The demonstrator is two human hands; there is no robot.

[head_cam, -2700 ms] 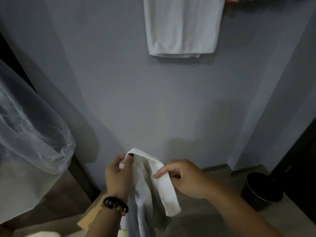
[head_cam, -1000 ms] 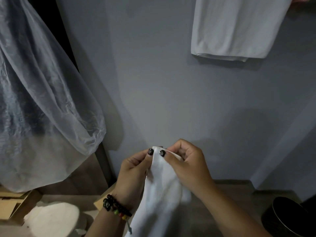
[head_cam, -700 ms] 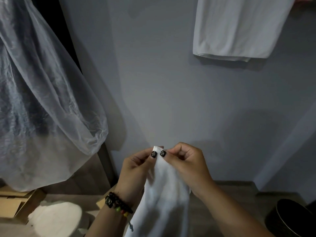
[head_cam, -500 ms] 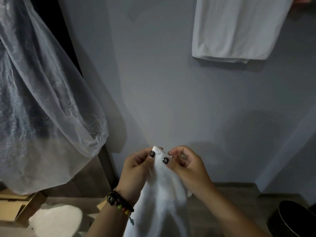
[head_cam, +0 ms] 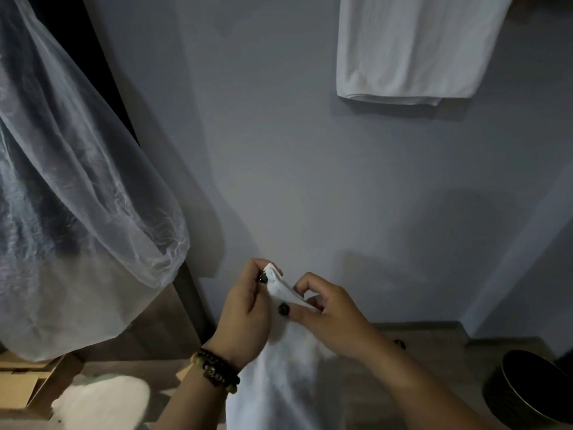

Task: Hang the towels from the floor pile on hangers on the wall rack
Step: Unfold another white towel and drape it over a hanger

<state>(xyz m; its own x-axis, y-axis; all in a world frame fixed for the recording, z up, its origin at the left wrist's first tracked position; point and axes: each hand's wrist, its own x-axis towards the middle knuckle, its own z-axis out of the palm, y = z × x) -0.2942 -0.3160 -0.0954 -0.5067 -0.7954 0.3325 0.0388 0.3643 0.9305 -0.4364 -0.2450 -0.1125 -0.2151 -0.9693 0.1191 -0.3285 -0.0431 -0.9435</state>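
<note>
As your right hand slides down the towel edge from your left hand, both grips pinch it, opening the corner for hanging.

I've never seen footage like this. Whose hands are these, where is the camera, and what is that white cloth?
No machine here: a person wears a camera on the head, looking forward and down, so you see their own hands. The left hand, with a beaded bracelet, and the right hand both pinch the top edge of a white towel that hangs down between them. Another towel already hangs high on the grey wall. On the floor lie a white pile, some cardboard and a dark round bin. A clear plastic cover hangs at left.
</note>
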